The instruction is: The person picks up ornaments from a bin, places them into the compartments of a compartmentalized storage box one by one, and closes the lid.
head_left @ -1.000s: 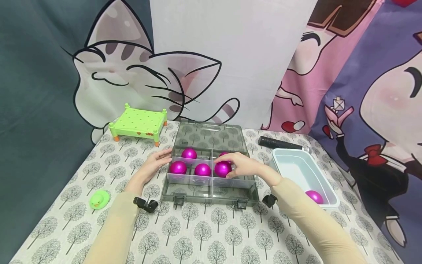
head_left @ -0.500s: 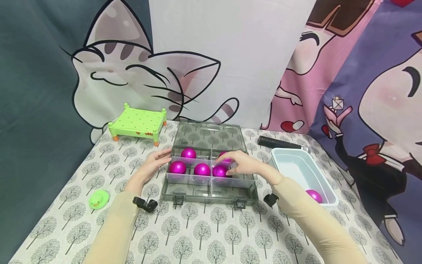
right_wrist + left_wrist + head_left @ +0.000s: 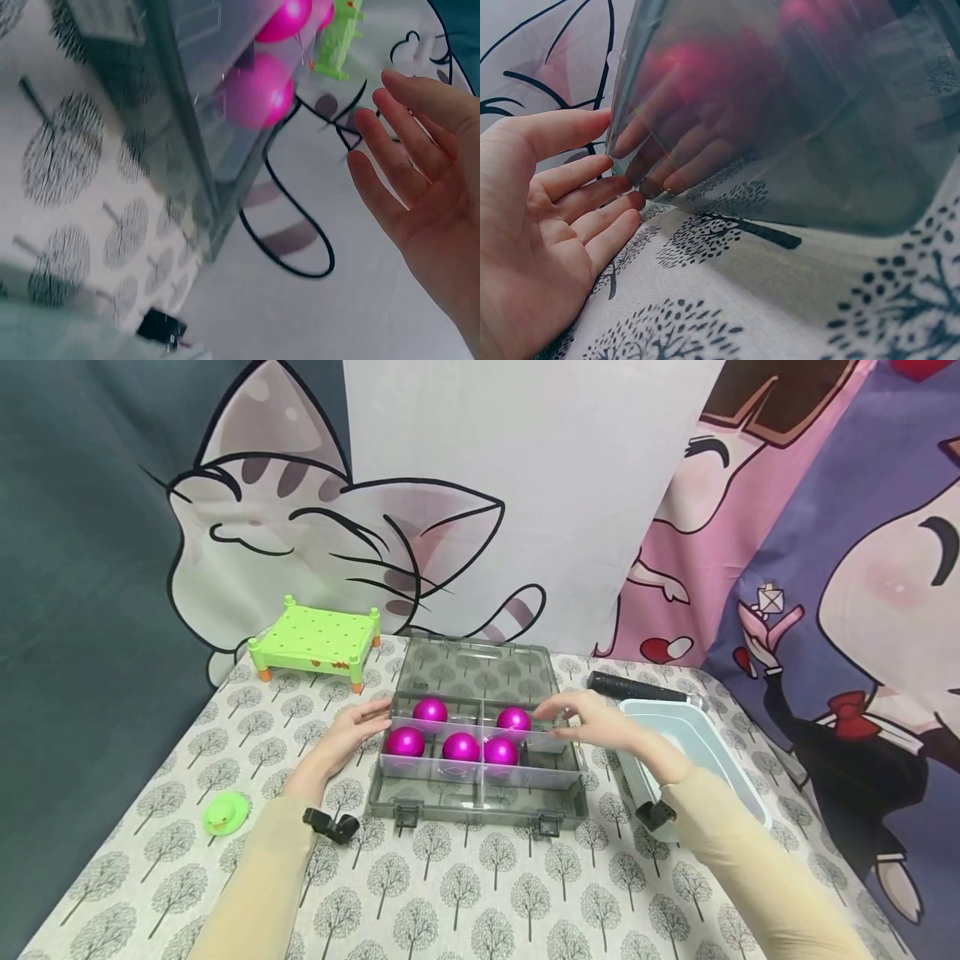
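Note:
A grey see-through compartment box [image 3: 532,777] lies with its lid [image 3: 480,670] folded back. Its back row holds one magenta ball [image 3: 431,713] on the left and another ball [image 3: 513,720] on the right. In the middle row, two balls sit left of the divider, and a third ball [image 3: 500,751] sits just right of it. My left hand [image 3: 348,735] rests its extended fingertips against the box's left wall, as the left wrist view confirms. Above the box's right side hovers my right hand [image 3: 592,720], fingers loosely extended and holding nothing; the right wrist view [image 3: 427,157] shows the palm bare.
To the right stands a pale blue tub [image 3: 738,768], partly behind my right forearm. A black-handled tool [image 3: 637,687] lies behind it. At the back left is a green toy bed frame [image 3: 318,639]; a green rubber duck [image 3: 225,812] sits near my left forearm.
My right hand has let go of the ball in the middle-right compartment and moved right and up. That ball now sits lower, against the divider. My left hand stays put.

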### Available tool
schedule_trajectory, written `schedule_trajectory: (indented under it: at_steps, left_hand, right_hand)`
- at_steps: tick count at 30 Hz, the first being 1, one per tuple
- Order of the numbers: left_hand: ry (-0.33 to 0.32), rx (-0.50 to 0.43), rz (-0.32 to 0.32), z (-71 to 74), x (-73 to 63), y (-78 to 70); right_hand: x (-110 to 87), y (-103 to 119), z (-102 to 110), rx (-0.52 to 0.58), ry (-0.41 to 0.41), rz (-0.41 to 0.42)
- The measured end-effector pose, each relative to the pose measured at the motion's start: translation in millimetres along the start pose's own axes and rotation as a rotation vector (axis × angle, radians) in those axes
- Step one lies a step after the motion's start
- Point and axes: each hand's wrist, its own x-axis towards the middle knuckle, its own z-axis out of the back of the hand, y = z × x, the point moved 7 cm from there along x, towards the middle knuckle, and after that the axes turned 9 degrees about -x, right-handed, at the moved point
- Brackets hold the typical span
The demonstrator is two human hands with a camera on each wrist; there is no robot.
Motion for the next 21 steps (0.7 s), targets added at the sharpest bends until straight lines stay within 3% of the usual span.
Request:
schedule_trajectory:
  at_steps: [10,16,21]
  left_hand:
    - [0.001,0.001,-0.002,0.4,-0.4,1.4]
    - [-0.003,-0.004,-0.002,0.4,-0.7,1.1]
    - [-0.004,-0.003,-0.003,-0.3,-0.9,-0.2]
  right_hand:
    - [-36.4,-34.2,27.6,-0.087,-0.077,-0.091]
    - [-60.2,-58.4,32.3,-0.101,-0.032,-0.191]
    - [-77.2,-72.7,32.9,-0.205,0.038,-0.248]
